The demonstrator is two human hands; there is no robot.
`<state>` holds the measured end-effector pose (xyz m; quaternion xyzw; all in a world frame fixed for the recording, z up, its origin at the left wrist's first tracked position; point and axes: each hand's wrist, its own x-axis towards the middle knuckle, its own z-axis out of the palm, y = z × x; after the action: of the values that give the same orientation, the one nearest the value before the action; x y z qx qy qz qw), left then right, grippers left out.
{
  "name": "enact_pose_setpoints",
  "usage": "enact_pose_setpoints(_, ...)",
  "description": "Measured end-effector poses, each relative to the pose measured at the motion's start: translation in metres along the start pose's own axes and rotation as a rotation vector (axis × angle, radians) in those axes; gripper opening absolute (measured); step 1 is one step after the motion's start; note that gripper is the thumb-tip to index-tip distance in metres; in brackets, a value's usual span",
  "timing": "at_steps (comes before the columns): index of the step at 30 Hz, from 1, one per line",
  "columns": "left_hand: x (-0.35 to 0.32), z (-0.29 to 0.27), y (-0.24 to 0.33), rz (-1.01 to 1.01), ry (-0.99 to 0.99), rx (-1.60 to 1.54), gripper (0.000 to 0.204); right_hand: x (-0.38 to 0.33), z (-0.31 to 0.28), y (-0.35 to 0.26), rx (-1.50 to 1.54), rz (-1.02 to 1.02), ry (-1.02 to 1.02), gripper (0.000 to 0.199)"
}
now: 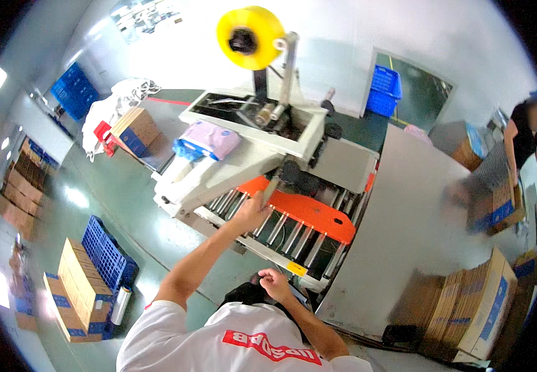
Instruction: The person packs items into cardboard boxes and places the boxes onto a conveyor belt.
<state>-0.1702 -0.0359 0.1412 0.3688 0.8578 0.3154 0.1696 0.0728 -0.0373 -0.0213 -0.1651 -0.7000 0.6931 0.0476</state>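
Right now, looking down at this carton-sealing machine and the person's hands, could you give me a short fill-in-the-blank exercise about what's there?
1. The big roll of tape mounted on top of the white carton-sealing machine is ____ in colour.
2. The left hand reaches over the machine's metal rollers, beside a flat guide plate coloured ____.
3. The right hand is held near the person's own ____, away from the rollers.
4. The plastic crates on the floor are ____.

Missing words: yellow; orange; body; blue

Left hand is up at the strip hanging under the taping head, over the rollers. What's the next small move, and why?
Probably draw the strip a little further down toward the orange plate: the left hand grips its lower end just above the rollers, while the right hand sits near the body, away from the machine.
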Motion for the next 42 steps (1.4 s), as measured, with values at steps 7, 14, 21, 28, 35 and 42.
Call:
enact_pose_setpoints(7,-0.033,-0.008,-0.023,0.259,0.156,-0.091,0.056,0.02,0.067,0.015,-0.066,0.061,-0.097,0.023)
enact_pose_setpoints(14,-0.203,-0.068,-0.136,0.314,-0.234,-0.479,0.062,0.056,0.184,-0.005,-0.335,-0.579,0.008,0.03)
enact_pose_setpoints(21,-0.359,-0.149,-0.33,-0.368,0.107,-0.458,0.029,0.114,0.334,-0.028,-0.317,0.111,-0.526,0.027)
enact_pose_setpoints(28,-0.359,-0.238,-0.402,-0.429,0.605,-0.418,0.028,0.203,0.407,-0.034,-0.296,0.102,-0.597,0.021)
enact_pose_setpoints(35,-0.339,-0.229,-0.43,-0.524,0.717,-0.834,0.028,0.347,0.481,-0.046,-0.012,0.215,-0.4,0.012)
enact_pose_setpoints(42,-0.291,-0.308,-0.502,-0.639,0.446,-0.664,0.031,0.521,0.477,-0.051,0.076,-0.019,0.087,0.016)
